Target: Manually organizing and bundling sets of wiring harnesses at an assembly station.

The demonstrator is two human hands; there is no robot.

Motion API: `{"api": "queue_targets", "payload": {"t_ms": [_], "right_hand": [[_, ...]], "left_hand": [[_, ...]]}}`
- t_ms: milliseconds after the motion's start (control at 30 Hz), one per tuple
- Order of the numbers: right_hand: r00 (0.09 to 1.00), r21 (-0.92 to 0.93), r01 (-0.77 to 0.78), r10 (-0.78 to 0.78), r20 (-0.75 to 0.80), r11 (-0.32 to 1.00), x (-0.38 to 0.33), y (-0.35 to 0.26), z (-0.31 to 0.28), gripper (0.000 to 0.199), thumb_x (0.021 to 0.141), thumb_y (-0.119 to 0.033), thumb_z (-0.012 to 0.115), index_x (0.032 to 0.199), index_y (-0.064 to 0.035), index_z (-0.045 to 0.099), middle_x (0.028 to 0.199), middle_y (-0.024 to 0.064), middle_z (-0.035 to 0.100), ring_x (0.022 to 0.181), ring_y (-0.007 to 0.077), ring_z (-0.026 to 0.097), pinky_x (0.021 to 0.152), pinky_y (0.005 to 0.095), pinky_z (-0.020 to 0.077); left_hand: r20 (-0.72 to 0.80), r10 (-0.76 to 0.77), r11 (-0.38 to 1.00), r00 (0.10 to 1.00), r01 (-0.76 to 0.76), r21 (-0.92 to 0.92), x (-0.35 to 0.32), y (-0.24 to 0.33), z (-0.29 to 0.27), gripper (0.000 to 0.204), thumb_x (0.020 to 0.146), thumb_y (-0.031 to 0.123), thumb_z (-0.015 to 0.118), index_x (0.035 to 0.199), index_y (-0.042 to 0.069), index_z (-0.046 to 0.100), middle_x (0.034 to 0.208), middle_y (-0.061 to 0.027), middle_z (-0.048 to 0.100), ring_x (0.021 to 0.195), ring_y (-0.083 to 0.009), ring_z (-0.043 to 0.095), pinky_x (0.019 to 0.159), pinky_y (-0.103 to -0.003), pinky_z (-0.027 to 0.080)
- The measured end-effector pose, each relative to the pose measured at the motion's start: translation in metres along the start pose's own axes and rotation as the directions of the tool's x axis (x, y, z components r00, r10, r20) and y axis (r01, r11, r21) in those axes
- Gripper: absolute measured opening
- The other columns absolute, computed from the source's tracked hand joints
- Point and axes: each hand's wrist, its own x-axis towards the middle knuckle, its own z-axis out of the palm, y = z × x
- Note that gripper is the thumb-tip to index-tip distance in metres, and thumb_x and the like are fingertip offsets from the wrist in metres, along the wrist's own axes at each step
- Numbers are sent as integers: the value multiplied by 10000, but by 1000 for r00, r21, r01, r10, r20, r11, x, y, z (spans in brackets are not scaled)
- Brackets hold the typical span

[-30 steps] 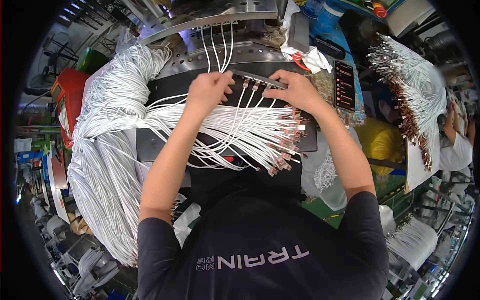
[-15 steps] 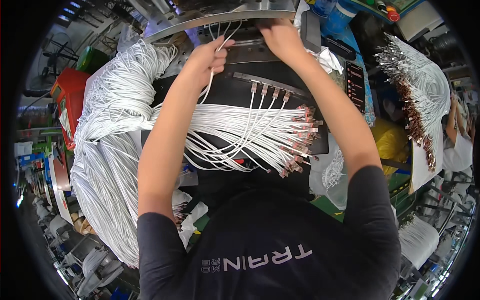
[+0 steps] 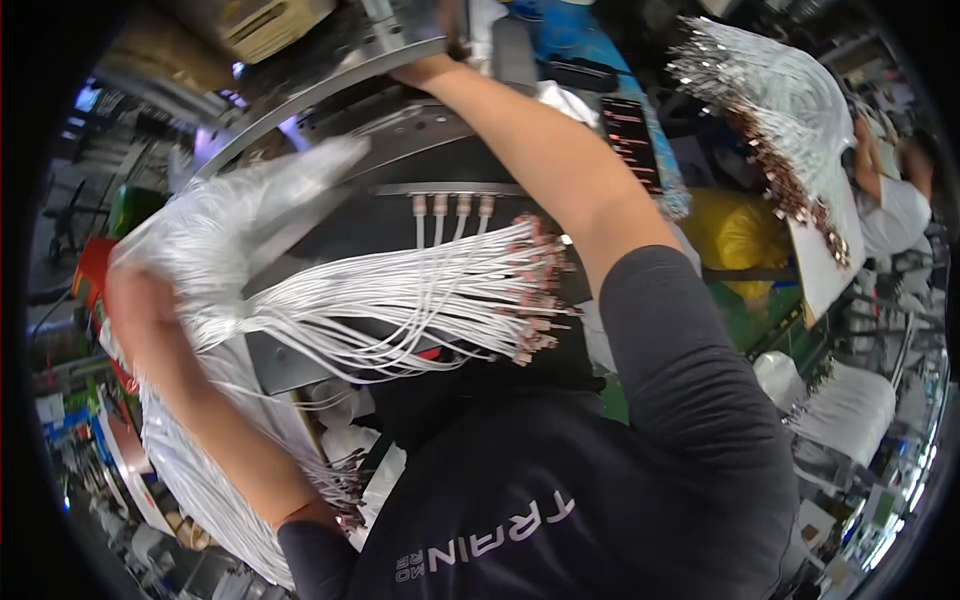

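Note:
My left hand (image 3: 143, 295), smeared by motion, is at the left side of a thick bundle of white cables (image 3: 190, 240); its fingers cannot be made out. Above it, a blurred white mass sweeps to the upper right. My right hand (image 3: 428, 72) reaches up to a curved metal plate (image 3: 345, 80), and its fingers are hidden behind the edge. Between my arms, a fan of white cables (image 3: 390, 285) lies on the dark work surface, with copper-coloured plugs (image 3: 535, 290) at its right end. Several cable plugs (image 3: 452, 206) sit in a row along a narrow dark bar (image 3: 440, 188).
Red bin (image 3: 92, 280) stands beyond the bundle at left. A phone-like black screen (image 3: 630, 140) lies on a blue surface at right, near a yellow bag (image 3: 745, 230). Farther right, another cable bundle (image 3: 780, 110) hangs over a board, with another person (image 3: 895, 210) beside it.
My left hand has left the cable at the metal plate and swung down and left to the bundle. My right hand stays at the plate. The whole view has shifted.

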Motion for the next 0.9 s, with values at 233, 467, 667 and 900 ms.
{"api": "queue_targets", "payload": {"t_ms": [233,467,667,900], "right_hand": [[878,-465,-287,424,222,838,-92,-116,-43,356,848,-448,724,945,-107,763,965,196,708,991,395,644,850,447,516],[954,-574,2,171,247,819,-155,-142,-114,405,901,-381,696,1211,-121,685,1000,140,641,1003,342,574,949,395,460],[693,-488,-54,385,610,871,-180,-159,-156,375,932,-318,665,1231,-92,657,1041,135,611,1069,343,568,946,416,461],[847,-299,-72,217,485,951,-148,-134,-103,286,967,-273,616,1129,-50,694,1015,175,636,1038,356,599,934,438,465]], "left_hand": [[-182,-540,588,822,523,616,-20,-71,-85,472,1066,400,486,878,10,675,772,-15,594,674,-78,490,612,-251,406],[670,476,748,570,-663,33,-139,70,166,346,814,101,743,1146,79,650,1193,-94,643,1089,-309,607,930,-444,494],[617,445,770,649,-629,107,-145,75,197,318,844,120,726,1145,60,644,1230,-83,631,1106,-294,598,932,-429,490],[465,259,876,846,-409,257,-130,60,195,151,880,122,703,991,33,652,1016,-111,663,912,-312,639,771,-401,526]]}}
